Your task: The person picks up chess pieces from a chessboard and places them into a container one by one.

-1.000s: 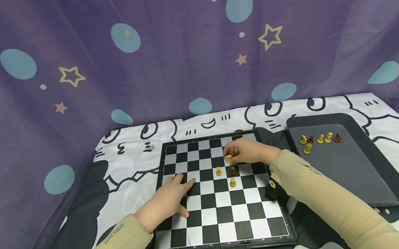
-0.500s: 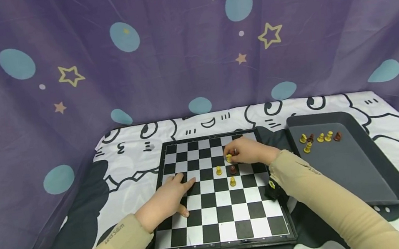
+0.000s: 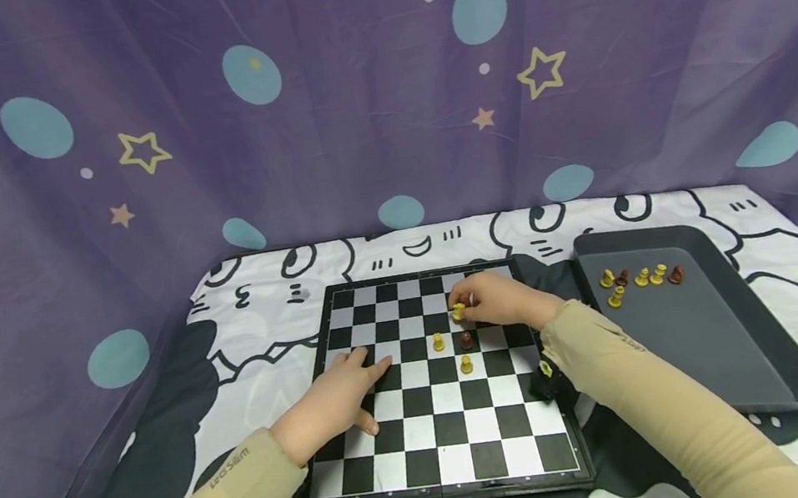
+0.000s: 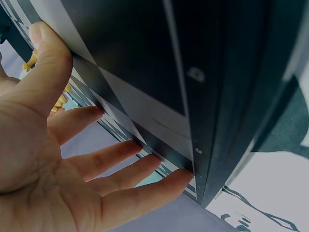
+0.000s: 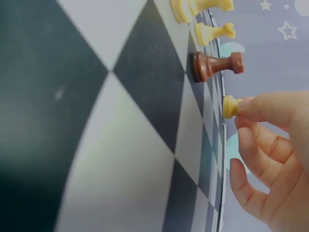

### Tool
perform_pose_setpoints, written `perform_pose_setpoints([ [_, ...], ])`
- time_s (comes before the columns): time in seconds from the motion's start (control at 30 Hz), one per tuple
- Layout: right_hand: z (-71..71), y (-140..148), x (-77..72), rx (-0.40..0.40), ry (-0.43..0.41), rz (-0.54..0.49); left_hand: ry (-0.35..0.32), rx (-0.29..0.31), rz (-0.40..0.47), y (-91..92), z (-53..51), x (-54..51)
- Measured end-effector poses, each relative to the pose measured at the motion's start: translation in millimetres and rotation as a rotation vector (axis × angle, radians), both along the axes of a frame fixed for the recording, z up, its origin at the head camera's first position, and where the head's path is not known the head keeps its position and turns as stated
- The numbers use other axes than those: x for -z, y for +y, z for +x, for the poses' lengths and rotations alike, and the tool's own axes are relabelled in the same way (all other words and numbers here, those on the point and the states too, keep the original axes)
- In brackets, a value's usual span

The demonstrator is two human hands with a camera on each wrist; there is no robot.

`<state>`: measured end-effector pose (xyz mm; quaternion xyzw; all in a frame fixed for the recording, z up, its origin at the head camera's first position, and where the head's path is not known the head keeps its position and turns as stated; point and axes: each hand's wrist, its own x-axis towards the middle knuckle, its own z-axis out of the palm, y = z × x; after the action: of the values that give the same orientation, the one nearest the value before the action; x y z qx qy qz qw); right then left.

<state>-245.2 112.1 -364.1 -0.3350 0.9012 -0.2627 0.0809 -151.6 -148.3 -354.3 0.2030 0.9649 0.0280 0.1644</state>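
My right hand (image 3: pixel 497 300) pinches a yellow chess piece (image 5: pixel 231 107) between thumb and index finger, over the far right part of the chessboard (image 3: pixel 470 465). Its top is hidden by the fingertips. Nearer than this hand, a brown rook (image 5: pixel 217 66) stands upright on the board. Two yellow rooks stand close to it, one yellow rook (image 3: pixel 438 342) to its left and another yellow rook (image 3: pixel 466 364) in front. On the board's left side my left hand (image 3: pixel 331 397) rests with spread fingers, fingertips touching the squares; it holds nothing.
To the right of the board lies a dark grey tray (image 3: pixel 715 350), with several yellow and brown chess pieces near its far end. A black-and-white patterned cloth (image 3: pixel 257 318) covers the table. Behind it hangs a purple curtain (image 3: pixel 355 145).
My right hand has shifted very slightly away, up the board, with the yellow chess piece. The left hand and the standing rooks have stayed where they were.
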Motion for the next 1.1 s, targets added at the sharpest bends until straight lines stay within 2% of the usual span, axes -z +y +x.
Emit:
perform_pose_setpoints([
  [0.2,0.9,4.0,-1.0,0.040,-0.017,-0.017,0.001,0.002,-0.017,0.5,-0.5,0.5],
  [0.47,4.4,10.9,-3.5,0.087,0.023,-0.028,0.005,0.011,-0.016,0.5,2.9,-0.3],
  [0.77,14.4,21.5,-6.9,0.196,0.000,-0.071,0.006,0.000,-0.016,0.4,-0.2,1.6],
  [1.1,26.4,38.0,-11.8,0.243,-0.021,-0.123,0.011,0.003,-0.012,-0.2,1.1,-0.5],
])
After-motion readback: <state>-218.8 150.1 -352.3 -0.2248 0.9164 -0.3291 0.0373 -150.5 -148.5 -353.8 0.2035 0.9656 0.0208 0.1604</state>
